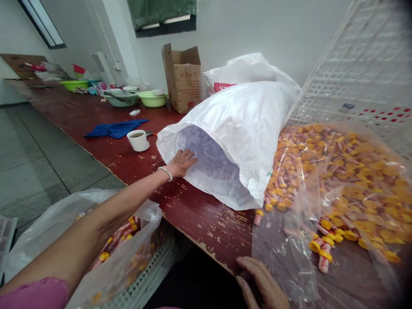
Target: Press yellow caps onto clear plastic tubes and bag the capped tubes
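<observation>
- Scuffed red tabletop [206,227] along a pale wall [257,25].
- White sack [247,120] on it, twelve o'clock from the person [106,219], mouth [219,167] gaping.
- Left hand [182,163] at the sack's eight o'clock, by the mouth, grip slack, fingers parted.
- Right hand [262,283] at its five, near the tabletop edge, grip loosely open.
- Yellow-capped tubes [341,171] heaped at its three.

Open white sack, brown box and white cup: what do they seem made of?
Sack: probably plastic, slightly glossy, softly creased; weave unclear. Box: cardboard, matte brown, with folding flaps. Cup: perhaps glazed ceramic, judging by its smooth white wall.
</observation>
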Motion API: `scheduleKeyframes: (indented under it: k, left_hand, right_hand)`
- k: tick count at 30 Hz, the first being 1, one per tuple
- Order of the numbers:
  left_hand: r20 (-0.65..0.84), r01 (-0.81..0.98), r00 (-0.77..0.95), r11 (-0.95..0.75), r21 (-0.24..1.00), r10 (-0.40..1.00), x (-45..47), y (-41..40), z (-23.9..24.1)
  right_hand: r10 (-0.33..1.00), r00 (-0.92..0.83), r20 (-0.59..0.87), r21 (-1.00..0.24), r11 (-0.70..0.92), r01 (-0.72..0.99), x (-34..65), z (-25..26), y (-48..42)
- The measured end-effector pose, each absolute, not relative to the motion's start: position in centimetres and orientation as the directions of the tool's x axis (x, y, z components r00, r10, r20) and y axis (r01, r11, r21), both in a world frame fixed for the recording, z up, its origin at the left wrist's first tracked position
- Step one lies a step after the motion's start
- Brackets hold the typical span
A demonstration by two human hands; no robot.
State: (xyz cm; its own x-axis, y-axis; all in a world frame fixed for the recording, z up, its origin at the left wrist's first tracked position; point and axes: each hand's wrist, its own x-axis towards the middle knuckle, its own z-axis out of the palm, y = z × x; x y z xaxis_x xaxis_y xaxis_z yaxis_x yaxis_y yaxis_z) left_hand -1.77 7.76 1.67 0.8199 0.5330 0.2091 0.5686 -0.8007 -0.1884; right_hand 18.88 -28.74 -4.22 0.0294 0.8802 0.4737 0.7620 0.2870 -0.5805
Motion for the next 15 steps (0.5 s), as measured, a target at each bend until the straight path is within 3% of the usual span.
scheduleKeyframes:
  k: [9, 15]
  left_hand:
    - [0.192, 0.530, 0.846, -0.827, -0.186, 0.498, -1.5, 6.2, 0.3]
    - [0.215, 0.583, 0.807, -0.800, -0.140, 0.550, -2.5, 4.3, -0.5]
  right_hand:
    - [0.879, 0.021, 0.476, -0.570, 0.290, 0.769, 17.8, -3.1, -28.1]
    - [0.870, 0.040, 0.492, -0.579, 0.292, 0.761, 16.6, 1.0, -23.1]
